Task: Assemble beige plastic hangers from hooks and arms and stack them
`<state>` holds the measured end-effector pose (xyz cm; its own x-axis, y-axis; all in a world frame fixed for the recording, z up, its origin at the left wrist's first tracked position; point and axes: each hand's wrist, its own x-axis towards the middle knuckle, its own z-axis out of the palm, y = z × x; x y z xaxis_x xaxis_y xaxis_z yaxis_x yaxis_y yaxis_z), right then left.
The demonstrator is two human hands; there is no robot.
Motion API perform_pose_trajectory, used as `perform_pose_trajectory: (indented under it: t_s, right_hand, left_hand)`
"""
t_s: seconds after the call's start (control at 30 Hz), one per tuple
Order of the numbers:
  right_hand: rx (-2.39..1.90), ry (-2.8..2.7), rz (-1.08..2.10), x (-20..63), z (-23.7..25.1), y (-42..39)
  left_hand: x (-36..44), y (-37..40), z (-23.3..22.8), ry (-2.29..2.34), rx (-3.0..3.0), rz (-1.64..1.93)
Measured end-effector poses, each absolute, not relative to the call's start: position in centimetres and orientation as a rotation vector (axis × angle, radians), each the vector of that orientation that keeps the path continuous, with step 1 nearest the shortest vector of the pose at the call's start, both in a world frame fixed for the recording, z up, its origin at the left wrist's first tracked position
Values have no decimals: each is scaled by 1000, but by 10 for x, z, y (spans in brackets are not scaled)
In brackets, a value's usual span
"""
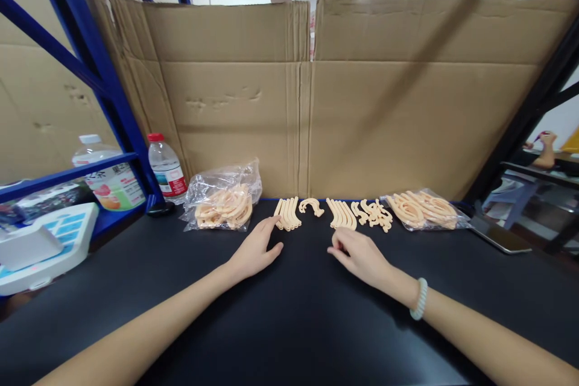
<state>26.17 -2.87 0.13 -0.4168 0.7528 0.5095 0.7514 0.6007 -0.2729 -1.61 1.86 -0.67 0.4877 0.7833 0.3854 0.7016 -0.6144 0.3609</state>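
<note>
Resting our left hand (pixel 256 251) flat and empty, fingertips near the curved strips (pixel 287 213), we keep our right hand (pixel 360 255) loosely curled, holding nothing. Risk: a careless brush could scatter the row. The strips lie side by side on the black table (pixel 289 325), long axes pointing away towards the cardboard wall (pixel 298 102).

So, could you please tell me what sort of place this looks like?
Probably a small assembly or packing station in a workshop: a black worktop walled by cardboard sheets, blue racking, and peach plastic curved parts laid in rows beside bags of parts.
</note>
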Motion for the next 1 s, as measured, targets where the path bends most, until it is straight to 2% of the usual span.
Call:
perform_pose_trajectory:
  t_s: [0.27,0.47,1.0]
  right_hand:
    - [-1183,-2225,296,262,-9,-23]
    - [-1138,-2250,351,263,-11,-23]
    - [-1172,-2279,343,261,-4,-27]
  left_hand:
    - [-14,15,-6,1325,2713,605]
    - [-14,14,-6,1333,2744,540]
    - [-17,21,-16,1210,2740,887]
